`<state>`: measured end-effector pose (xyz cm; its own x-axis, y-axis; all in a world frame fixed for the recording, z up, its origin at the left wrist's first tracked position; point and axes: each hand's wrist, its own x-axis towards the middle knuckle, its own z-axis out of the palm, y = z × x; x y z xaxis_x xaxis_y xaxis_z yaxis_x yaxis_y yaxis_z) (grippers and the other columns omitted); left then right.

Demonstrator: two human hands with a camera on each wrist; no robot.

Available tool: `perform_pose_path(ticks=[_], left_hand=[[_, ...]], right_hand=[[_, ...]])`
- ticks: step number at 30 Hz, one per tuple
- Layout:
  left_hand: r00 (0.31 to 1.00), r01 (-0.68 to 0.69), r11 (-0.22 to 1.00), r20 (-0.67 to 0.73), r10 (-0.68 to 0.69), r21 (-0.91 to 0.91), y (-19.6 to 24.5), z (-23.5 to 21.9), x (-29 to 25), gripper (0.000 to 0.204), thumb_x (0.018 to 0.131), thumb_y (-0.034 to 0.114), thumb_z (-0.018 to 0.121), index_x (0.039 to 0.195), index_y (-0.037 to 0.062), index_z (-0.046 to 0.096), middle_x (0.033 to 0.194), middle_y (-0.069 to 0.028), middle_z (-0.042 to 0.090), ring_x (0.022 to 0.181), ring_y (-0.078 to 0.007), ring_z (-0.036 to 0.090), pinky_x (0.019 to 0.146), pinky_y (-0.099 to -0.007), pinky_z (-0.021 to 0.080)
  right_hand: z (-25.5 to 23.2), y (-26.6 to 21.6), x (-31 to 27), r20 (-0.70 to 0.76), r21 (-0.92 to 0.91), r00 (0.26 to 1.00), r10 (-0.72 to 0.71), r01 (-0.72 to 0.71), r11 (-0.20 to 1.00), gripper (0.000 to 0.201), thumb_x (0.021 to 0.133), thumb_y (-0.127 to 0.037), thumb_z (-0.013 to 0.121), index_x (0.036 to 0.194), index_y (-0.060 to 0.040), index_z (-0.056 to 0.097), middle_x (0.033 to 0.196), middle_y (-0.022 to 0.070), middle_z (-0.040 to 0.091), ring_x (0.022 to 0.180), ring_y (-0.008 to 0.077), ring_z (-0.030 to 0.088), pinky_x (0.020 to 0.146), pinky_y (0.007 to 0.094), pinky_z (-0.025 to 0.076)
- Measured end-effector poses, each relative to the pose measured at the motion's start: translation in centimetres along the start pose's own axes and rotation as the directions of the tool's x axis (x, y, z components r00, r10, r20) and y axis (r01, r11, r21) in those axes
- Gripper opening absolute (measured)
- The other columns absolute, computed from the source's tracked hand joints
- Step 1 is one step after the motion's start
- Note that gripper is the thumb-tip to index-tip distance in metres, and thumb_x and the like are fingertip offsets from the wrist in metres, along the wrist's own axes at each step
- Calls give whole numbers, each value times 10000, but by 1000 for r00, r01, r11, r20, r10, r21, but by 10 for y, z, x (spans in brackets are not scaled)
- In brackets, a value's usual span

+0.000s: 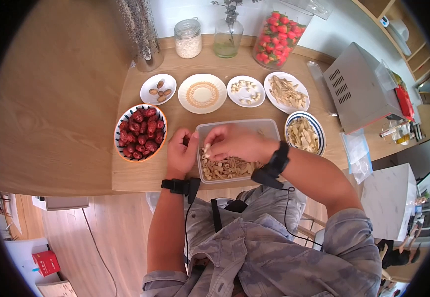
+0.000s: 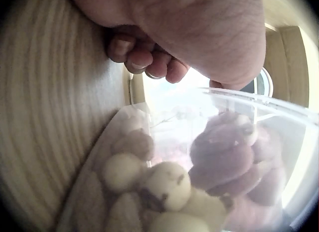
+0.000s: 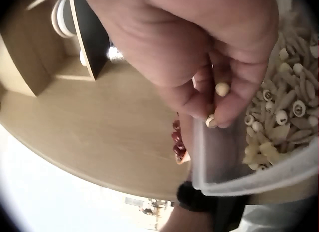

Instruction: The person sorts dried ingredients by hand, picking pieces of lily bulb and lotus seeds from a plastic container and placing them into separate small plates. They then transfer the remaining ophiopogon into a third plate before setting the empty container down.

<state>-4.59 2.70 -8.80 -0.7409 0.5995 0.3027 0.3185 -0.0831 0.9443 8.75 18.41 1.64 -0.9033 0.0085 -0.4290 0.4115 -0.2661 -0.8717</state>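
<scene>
My right hand (image 1: 235, 143) is over a clear plastic tub (image 1: 278, 129), pinching pale lotus seeds (image 3: 222, 89) between thumb and fingertips; two seeds show in the right wrist view. Inside the tub lies a mix of lotus seeds (image 3: 299, 109) and pale dried strips (image 3: 286, 100). My left hand (image 1: 181, 154) rests beside the tub's left wall, fingers loosely curled and thumb close to the rim. Through the clear wall, the left wrist view shows round seeds (image 2: 169, 184) near that side and the right hand's curled fingers beyond.
Left of the tub stands a bowl of red dates (image 1: 141, 133). Behind are plates of brown oval pieces (image 1: 161, 92), lotus seeds (image 1: 244, 92) and dried slices (image 1: 286, 91), plus an orange-patterned plate (image 1: 202, 94). A bowl of yellowish slices (image 1: 304, 134) sits right, near a grey appliance (image 1: 358, 94).
</scene>
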Motion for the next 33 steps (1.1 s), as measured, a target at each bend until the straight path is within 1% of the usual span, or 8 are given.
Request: perform_pose_path(ticks=[3, 6, 9, 16, 19, 22, 25, 33], left_hand=[[999, 32, 999, 3, -32, -39, 4, 1, -1, 241, 978, 123, 715, 830, 25, 551, 654, 17, 502, 611, -60, 418, 529, -269, 365], [1000, 8, 999, -4, -8, -36, 3, 2, -1, 242, 973, 125, 719, 830, 23, 551, 657, 14, 506, 612, -63, 421, 531, -270, 369], [1000, 1, 1000, -3, -1, -24, 6, 1, 0, 258, 970, 140, 728, 825, 22, 551, 658, 5, 515, 612, -69, 429, 532, -274, 376], [999, 41, 999, -7, -41, 8, 11, 0, 0, 270, 969, 159, 731, 818, 17, 558, 655, -13, 530, 610, -83, 453, 539, -280, 393], [999, 35, 999, -6, -35, 24, 11, -1, -1, 269, 968, 159, 732, 817, 16, 560, 650, -14, 529, 609, -83, 455, 540, -279, 394], [1000, 28, 999, -4, -28, 21, 12, 1, 0, 267, 967, 155, 734, 819, 15, 560, 647, -13, 528, 608, -79, 452, 540, -276, 392], [1000, 21, 1000, -8, -21, 3, 12, 1, 0, 258, 968, 141, 731, 821, 17, 560, 654, 1, 527, 612, -69, 446, 540, -268, 385], [1000, 10, 999, 4, -10, -34, 13, 1, 0, 243, 975, 112, 718, 824, 20, 551, 673, 27, 517, 623, -51, 427, 541, -254, 366]], right_hand=[[-17, -27, -20, -113, 196, 991, -75, 96, 976, 196, 947, -62, 752, 1101, -17, 639, 1026, 68, 706, 946, 154, 720, 851, 264, 596], [-53, -58, -29, -230, 153, 967, -110, 147, 977, 271, 928, -36, 755, 1150, -1, 604, 1077, 93, 677, 1044, 176, 702, 934, 276, 603], [-99, -56, -18, -438, 154, 892, -114, 199, 968, 239, 956, -29, 733, 1157, -15, 604, 1090, 75, 675, 1007, 189, 717, 925, 283, 608], [-162, -27, 3, -638, 74, 770, -3, 65, 995, 229, 942, 15, 702, 1141, 40, 593, 1092, 110, 645, 1014, 189, 690, 885, 253, 627], [-164, -22, 5, -680, 24, 732, -37, 73, 997, 237, 943, 14, 700, 1154, 53, 598, 1100, 116, 646, 1019, 196, 691, 890, 258, 627], [-165, -22, 4, -662, -2, 743, -102, 134, 991, 263, 953, 4, 692, 1189, 70, 596, 1130, 124, 646, 1023, 201, 693, 912, 271, 624], [-163, -27, -1, -619, 22, 777, -115, 163, 986, 277, 1001, -44, 670, 1244, 56, 583, 1203, 128, 639, 1133, 217, 668, 998, 301, 585], [-145, -35, -14, -557, -90, 806, -201, 182, 979, 226, 1001, -76, 681, 1195, 25, 627, 1185, 89, 662, 1101, 183, 673, 1004, 297, 563]])
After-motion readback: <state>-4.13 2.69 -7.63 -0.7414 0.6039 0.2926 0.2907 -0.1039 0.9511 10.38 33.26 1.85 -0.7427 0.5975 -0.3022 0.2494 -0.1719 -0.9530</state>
